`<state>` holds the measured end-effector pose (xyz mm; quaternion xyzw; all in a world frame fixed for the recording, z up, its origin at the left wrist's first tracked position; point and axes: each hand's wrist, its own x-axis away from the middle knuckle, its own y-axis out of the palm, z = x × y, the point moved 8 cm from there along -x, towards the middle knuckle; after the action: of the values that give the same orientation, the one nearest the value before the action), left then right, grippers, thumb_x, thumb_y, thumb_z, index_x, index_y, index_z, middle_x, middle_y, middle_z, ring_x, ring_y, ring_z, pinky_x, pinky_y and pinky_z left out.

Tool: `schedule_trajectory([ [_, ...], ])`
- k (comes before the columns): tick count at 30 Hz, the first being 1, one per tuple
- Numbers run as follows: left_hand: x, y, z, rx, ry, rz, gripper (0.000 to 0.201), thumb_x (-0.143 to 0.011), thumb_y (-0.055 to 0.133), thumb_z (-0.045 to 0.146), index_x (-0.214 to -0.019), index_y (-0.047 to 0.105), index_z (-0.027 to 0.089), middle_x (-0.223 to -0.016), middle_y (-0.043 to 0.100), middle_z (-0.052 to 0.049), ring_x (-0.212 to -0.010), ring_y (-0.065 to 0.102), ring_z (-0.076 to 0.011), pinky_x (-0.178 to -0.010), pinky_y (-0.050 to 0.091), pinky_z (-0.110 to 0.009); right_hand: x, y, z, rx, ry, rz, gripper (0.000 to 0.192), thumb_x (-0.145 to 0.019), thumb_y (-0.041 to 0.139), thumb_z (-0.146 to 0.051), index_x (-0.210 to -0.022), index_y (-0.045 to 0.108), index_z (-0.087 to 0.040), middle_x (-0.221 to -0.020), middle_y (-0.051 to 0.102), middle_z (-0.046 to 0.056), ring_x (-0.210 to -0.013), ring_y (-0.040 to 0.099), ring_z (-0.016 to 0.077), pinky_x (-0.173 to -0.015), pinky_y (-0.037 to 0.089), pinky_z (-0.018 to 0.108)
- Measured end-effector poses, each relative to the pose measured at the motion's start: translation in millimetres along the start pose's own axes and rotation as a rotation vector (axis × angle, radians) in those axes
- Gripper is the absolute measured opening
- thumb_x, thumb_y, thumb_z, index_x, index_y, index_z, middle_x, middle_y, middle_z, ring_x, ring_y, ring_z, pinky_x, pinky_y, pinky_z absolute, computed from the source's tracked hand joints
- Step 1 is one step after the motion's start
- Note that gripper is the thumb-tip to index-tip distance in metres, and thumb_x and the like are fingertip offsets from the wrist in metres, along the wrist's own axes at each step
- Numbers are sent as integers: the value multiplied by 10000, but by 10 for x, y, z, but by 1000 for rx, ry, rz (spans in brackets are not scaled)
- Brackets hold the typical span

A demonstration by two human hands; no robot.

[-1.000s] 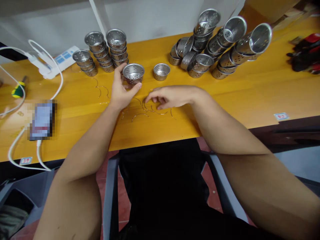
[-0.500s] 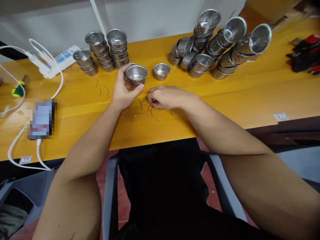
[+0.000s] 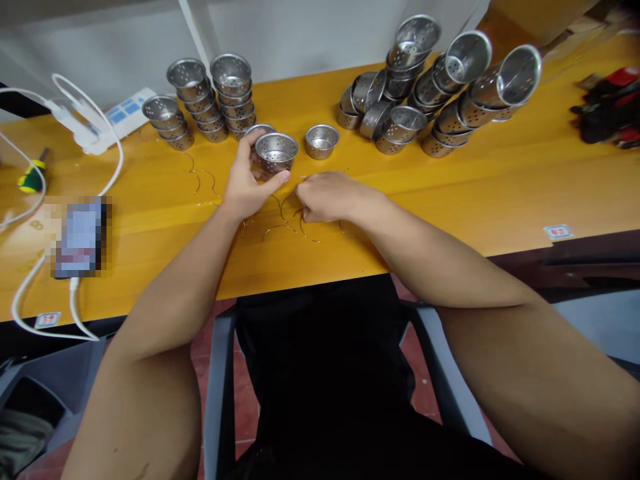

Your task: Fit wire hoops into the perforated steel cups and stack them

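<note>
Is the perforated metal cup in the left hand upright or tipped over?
Upright. The perforated metal cup shows its open rim facing up, held by the left hand just above the table.

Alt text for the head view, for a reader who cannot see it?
A left hand grips a perforated steel cup on a yellow table while the right hand closes over curved wire pieces. Stacks of similar cups stand behind.
</note>
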<state>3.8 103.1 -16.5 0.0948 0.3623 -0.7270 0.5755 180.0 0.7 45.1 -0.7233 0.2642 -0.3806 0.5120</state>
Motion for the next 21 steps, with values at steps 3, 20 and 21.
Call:
schedule_trajectory([
  [3, 5, -14, -17, 4, -3, 2, 1215, -824, 972, 983, -1746, 499, 349, -1758, 669, -198, -1633, 724, -459, -1176, 783, -533, 75, -35, 46, 63, 89, -34, 334, -1063, 836, -144, -1385, 926, -145, -1251, 926, 187, -1057, 858, 330, -803, 519, 370],
  [20, 10, -2, -5, 24, -12, -35, 1200, -843, 988, 942, -1765, 478, 368, -1764, 671, -184, -1613, 742, -451, -1143, 796, -520, 142, -18, -20, 282, 33, -113, 394, -1129, 841, -226, -1483, 897, -62, -1334, 902, 290, -1254, 883, 459, -920, 612, 446],
  [21, 11, -2, 4, 20, -16, -31, 1191, -846, 991, 935, -1762, 479, 370, -1761, 675, -181, -1621, 738, -450, -1157, 792, -524, 145, -13, 3, 276, 34, -113, 372, -1126, 845, -223, -1458, 906, -67, -1332, 903, 285, -1247, 885, 454, -914, 607, 440],
])
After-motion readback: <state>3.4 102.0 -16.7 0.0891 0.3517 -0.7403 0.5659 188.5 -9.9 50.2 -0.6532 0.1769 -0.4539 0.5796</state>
